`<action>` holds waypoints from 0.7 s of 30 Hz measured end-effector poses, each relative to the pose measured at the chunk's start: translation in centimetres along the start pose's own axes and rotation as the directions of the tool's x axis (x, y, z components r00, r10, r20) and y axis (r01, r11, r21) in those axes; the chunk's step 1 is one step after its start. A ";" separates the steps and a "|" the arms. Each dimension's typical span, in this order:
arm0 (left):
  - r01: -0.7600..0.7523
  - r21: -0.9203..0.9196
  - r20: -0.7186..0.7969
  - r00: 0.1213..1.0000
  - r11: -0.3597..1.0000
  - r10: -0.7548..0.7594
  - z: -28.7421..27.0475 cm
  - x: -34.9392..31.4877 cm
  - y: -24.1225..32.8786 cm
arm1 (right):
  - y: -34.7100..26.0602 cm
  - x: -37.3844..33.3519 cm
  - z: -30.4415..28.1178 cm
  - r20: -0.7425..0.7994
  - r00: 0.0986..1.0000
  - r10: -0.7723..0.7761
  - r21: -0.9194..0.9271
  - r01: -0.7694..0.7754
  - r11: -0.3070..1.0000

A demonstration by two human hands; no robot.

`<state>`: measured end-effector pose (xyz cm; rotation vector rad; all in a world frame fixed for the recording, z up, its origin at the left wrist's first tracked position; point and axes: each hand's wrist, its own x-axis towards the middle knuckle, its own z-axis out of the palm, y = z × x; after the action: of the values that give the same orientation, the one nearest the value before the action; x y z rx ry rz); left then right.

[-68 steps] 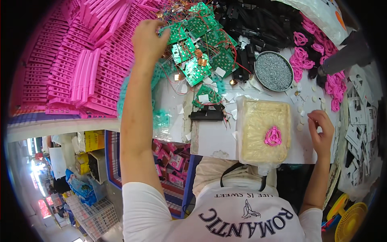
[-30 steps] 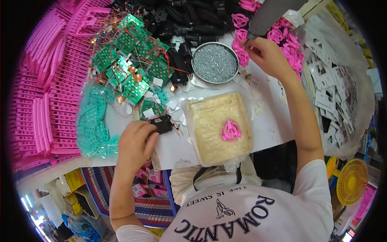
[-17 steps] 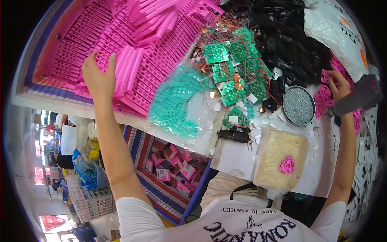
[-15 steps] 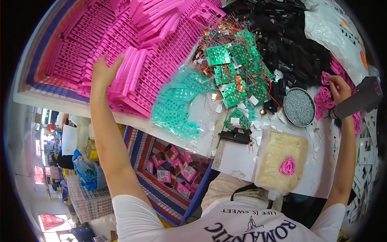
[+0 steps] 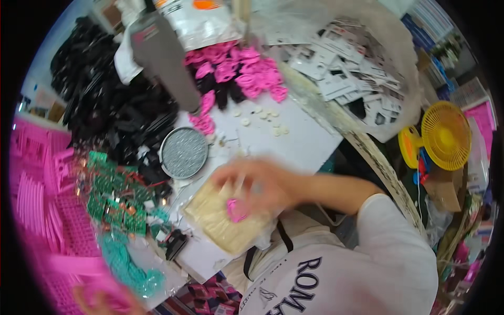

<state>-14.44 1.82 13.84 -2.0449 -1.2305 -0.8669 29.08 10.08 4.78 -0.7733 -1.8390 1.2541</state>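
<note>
My right hand [image 5: 257,184], smeared by motion, hovers over a pale yellow plastic-wrapped block [image 5: 212,220]; whether its fingers hold anything is unclear. A pink openwork piece [image 5: 236,210] lies on the block just beneath this hand. My left hand [image 5: 105,303] is at the lower left edge, also blurred and partly cut off. Close to it is a blurred pink plastic part [image 5: 76,265]; I cannot tell if the hand grips it. Beyond the block stands a round dish [image 5: 184,153] of small metal pieces.
A grey tool [image 5: 165,60] rises behind the dish, beside a pink pile of openwork pieces [image 5: 257,73]. Black parts [image 5: 115,105], green circuit boards [image 5: 121,202] and a teal bagged bundle [image 5: 128,262] lie leftward. Right are printed cards [image 5: 357,68] and a yellow fan [image 5: 446,135].
The view has swung right. My right hand has left the pink pieces beside the grey tool and come over the block. My left hand now shows only at the lower left edge.
</note>
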 end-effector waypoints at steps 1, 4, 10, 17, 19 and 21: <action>0.070 0.019 0.175 0.982 0.997 -0.072 1.2 -0.7 5.4 | -1.9 -0.8 2.5 0.152 0.985 0.076 0.200 -0.106 0.974; -0.045 -0.319 0.467 0.862 0.947 0.199 5.4 1.1 16.7 | -3.2 -3.1 6.3 0.153 0.974 0.166 0.584 -0.225 0.780; 0.743 -0.647 0.667 0.661 0.174 -0.344 8.6 0.4 18.3 | -1.8 -4.1 0.3 0.216 0.937 0.273 0.641 -0.347 0.684; 0.722 -0.462 0.885 0.333 -0.516 -0.325 9.7 -1.7 17.1 | 6.9 0.3 -21.5 -0.378 0.851 0.365 -0.924 -0.373 -0.086; 0.686 -0.453 0.891 0.343 -0.569 -0.296 9.6 -2.5 16.4 | 10.2 -3.7 -28.8 -0.364 0.908 0.209 -0.920 -0.314 -0.235; 0.682 -0.418 0.907 0.281 -0.600 -0.313 9.2 -2.8 16.3 | 11.0 -3.9 -30.8 -0.260 0.950 0.170 -0.933 -0.202 -0.298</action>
<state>1.41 0.93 3.54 -1.8097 -2.7833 -3.1138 58.02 25.24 0.34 -1.9920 -2.5359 -0.7347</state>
